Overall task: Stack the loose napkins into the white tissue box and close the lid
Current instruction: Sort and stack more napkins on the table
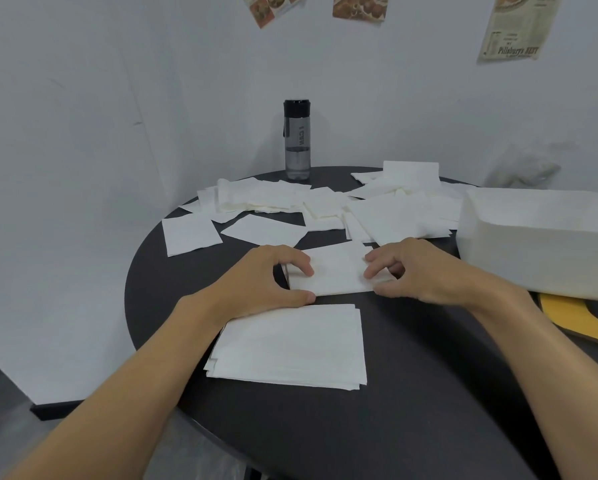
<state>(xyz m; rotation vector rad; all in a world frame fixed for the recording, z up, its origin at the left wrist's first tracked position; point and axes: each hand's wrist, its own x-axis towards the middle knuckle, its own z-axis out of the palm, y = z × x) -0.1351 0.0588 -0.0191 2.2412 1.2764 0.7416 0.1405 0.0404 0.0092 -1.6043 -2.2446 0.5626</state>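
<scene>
- The left hand (259, 278) and right hand (425, 271) meet at the middle of the round black table (429, 393), each on 1 side of a small stack (339, 271) of napkins.
- Left hand: fingers curled onto the stack's top at its left side, thumb against its near-left corner, so it grips the stack.
- Right hand: fingers curled onto the right side, thumb at the near edge, gripping the same stack.
- A big stack (290, 344), squared up fairly neatly, lies flat just nearer the table's near edge, close to the small one but apart from it; the left wrist passes over its left corner.
- Loose napkins (325, 206) lie in an overlapping heap along the far edge, with 1 single napkin (190, 233) off toward the left edge.
- The white box (533, 237) sits at the right edge, just beside the right hand.
- A yellow board (574, 317) with a curved cutout lies flat at the right edge, its far end hidden by the box.
- A dark bottle (297, 140) stands upright at the far edge, by the wall.
</scene>
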